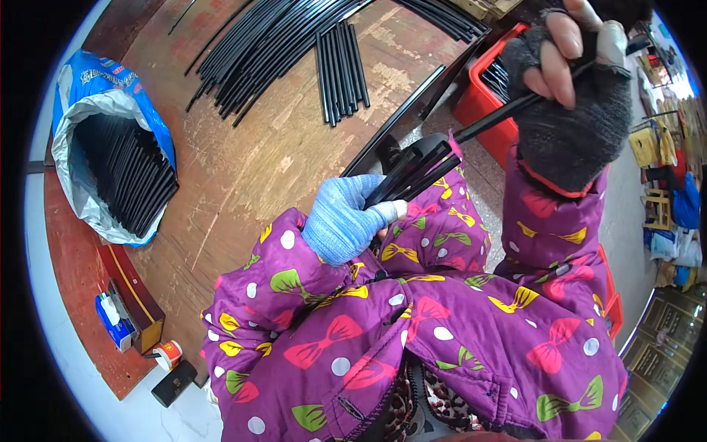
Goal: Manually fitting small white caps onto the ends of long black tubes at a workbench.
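Observation:
Several thin black tubes (412, 171) are gathered in my left hand (340, 221), which wears a light blue fingerless glove and is closed around their lower ends. My right hand (571, 103), in a dark grey fingerless glove, is raised at the upper right with its fingers bent. It grips one long black tube (495, 119) that slants down toward the bunch in my left hand. On the wooden table (250, 169) beyond lies a short row of black tubes (343, 74). A larger fan of long tubes (276, 51) spreads to its left.
A blue and white sack (66, 140) full of black tubes lies open at the left. Beside the table's right edge stands a red crate (479, 110) holding more dark pieces. A tissue pack (114, 320), a paper cup (169, 355) and a dark box (174, 383) sit at lower left.

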### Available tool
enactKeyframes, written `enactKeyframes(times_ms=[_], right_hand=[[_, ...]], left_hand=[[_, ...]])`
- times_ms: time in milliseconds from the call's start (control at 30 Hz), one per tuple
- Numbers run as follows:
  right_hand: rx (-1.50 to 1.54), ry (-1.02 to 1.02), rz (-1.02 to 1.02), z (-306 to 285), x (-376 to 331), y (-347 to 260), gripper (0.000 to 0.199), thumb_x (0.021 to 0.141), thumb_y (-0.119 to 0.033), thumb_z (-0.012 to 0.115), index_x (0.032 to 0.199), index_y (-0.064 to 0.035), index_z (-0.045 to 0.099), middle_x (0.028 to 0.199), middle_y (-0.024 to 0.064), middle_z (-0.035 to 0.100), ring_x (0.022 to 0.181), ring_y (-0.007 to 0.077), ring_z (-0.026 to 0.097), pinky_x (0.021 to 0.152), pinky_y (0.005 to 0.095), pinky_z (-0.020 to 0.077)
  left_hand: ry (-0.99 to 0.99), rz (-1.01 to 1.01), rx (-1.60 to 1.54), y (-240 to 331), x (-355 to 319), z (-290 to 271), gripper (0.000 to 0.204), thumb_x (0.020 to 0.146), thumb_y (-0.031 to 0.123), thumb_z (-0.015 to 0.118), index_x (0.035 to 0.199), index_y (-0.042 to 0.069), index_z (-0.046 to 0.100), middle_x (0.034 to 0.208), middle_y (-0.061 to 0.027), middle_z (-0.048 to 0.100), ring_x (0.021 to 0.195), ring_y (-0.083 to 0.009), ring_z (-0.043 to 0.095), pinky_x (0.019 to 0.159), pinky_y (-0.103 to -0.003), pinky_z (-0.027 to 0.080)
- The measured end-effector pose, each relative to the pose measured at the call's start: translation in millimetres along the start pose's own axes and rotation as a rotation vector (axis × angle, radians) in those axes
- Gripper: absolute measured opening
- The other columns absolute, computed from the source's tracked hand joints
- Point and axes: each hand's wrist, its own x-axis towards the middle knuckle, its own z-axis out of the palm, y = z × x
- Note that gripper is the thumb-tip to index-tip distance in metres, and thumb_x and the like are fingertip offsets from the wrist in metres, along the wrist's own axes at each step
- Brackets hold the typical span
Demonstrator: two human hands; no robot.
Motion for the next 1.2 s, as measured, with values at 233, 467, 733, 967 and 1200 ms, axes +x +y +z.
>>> enactKeyframes(times_ms=[233,467,733,967,1200], right_hand=[[0.135,0.300,-0.033,21,0,31,0.036,0.096,-0.033,0.027,0.102,-0.0047,0.049,0.067,0.0014,0.051,0.038,0.0079,0.038,0.037,0.0216,0.0283],[0.081,0.198,-0.063,7,-1,37,0.036,0.095,-0.032,0.028,0.100,-0.0035,0.049,0.066,0.0018,0.051,0.037,0.0080,0.036,0.036,0.0218,0.0274],[0.044,0.139,0.085,1,-5,38,0.035,0.093,-0.032,0.035,0.109,-0.0014,0.045,0.076,0.0024,0.049,0.047,0.0074,0.037,0.046,0.0215,0.0304],[-0.114,0.278,0.124,-4,-19,44,0.037,0.092,-0.032,0.039,0.104,0.0022,0.048,0.072,0.0061,0.052,0.055,0.0143,0.048,0.054,0.0281,0.0390],[-0.448,0.149,0.240,-6,-26,17,0.031,0.089,-0.027,0.044,0.102,0.0004,0.052,0.075,0.0075,0.058,0.066,0.0125,0.056,0.057,0.0219,0.0437]], left_hand=[[-0.009,-0.033,-0.045,6,-2,2,0.011,0.074,0.011,0.065,0.074,0.001,0.064,0.056,-0.0003,0.055,0.050,-0.0053,0.048,0.045,-0.021,0.036],[-0.016,-0.046,-0.008,8,2,2,0.011,0.075,0.012,0.064,0.073,0.001,0.063,0.055,0.0003,0.054,0.049,-0.0051,0.047,0.045,-0.021,0.035],[0.003,0.006,0.016,-9,3,1,0.009,0.077,0.007,0.060,0.074,-0.001,0.061,0.057,-0.0015,0.055,0.048,-0.0058,0.047,0.045,-0.020,0.035],[-0.014,-0.043,0.010,-9,4,-1,0.009,0.077,0.007,0.059,0.073,-0.001,0.061,0.055,-0.0019,0.054,0.047,-0.0064,0.046,0.045,-0.020,0.035],[-0.013,-0.019,0.031,-16,2,-7,0.011,0.077,0.010,0.059,0.072,0.000,0.060,0.054,-0.0016,0.053,0.047,-0.0062,0.046,0.044,-0.020,0.033]])
